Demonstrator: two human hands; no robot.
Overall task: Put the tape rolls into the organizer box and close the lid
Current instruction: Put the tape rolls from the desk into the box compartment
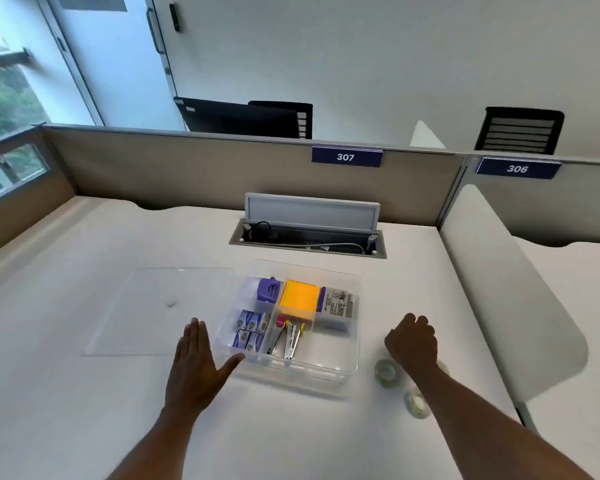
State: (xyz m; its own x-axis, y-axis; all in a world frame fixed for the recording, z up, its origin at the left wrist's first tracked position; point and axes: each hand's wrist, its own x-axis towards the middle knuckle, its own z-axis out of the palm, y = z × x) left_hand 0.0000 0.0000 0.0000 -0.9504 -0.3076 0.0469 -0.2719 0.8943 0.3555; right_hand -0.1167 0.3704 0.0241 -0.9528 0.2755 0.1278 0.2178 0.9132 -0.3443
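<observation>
The left hand (196, 358) lies flat on the white bench (84, 410), fingers spread wide and holding nothing. Its thumb points toward the near left corner of the clear organizer box (352, 367), touching it or just short of it; which one cannot be told. Beyond the left hand's fingertips, flat on the bench, lies the transparent lid (146, 306), off the box and beside its left wall.

The right hand (411, 339) hovers with fingers curled downward in a loose, narrow curl, to the right of the box. Whether it grips anything cannot be told, since the palm faces down. Just left of its wrist stands a tape roll (386, 372) on the bench, close to the box's right wall. A second tape roll (417, 404) sits nearer the person, partly under the right forearm. A pale rounded edge shows at the right side of the wrist, too hidden to name.

Between the two hands the box is open and divided into compartments. Near the left hand's thumb are blue staple boxes (250, 332); beside them two staplers (286, 341) lie lengthwise. Farther from the hands sit a purple dispenser (268, 289), an orange sticky-note pad (300, 299), and a printed packet (336, 303). The compartment nearest the right hand looks empty.
</observation>
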